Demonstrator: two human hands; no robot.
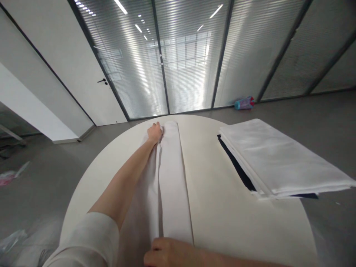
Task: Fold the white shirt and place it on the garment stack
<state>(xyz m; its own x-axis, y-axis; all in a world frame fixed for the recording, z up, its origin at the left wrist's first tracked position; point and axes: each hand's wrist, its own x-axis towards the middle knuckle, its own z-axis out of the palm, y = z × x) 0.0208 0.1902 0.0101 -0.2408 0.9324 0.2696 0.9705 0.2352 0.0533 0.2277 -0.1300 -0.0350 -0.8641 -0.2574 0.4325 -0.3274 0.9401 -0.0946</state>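
Observation:
A long white cloth point(172, 178) lies across the round table, with its right part folded into a straight narrow strip. At the cloth's far end, my left hand point(155, 132) is closed with its fingers pinching the cloth's edge. My right hand point(169, 252) is at the near end, its fingers curled on the same folded edge. Between the two hands the edge runs as a raised crease. Part of the cloth is hidden beneath my left forearm.
A stack of folded white cloth point(278, 159) with dark cloth point(239, 167) under it overhangs the right edge of the round table point(222, 222). On the floor by the glass wall lies a blue and red object point(244, 103). Clear plastic point(12, 239) is on the floor at left.

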